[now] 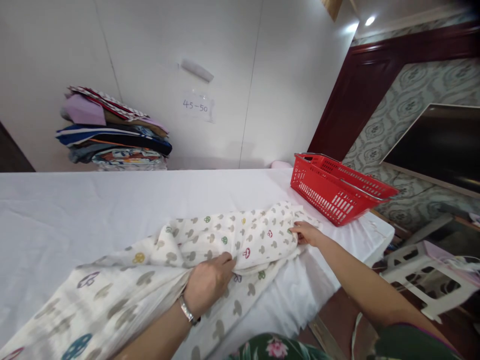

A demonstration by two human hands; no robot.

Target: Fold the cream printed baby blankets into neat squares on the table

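Observation:
A white cloth [150, 270] printed with grey and coloured mushrooms lies rumpled across the bed or table, running from the lower left towards the right. My left hand [212, 281], with a silver watch on its wrist, is closed on the cloth's near side around its middle. At the cloth's right end, my right hand [305, 234] pinches its edge between thumb and fingers. Several folds run between the two hands, and part of the cloth hangs over the near edge below my left hand.
A red plastic basket [330, 187] with metal handles stands at the right end of the white-covered surface [93, 210]. Folded clothes [120, 132] are stacked at the back left against the wall. A pale plastic stool [427, 280] is on the floor at right.

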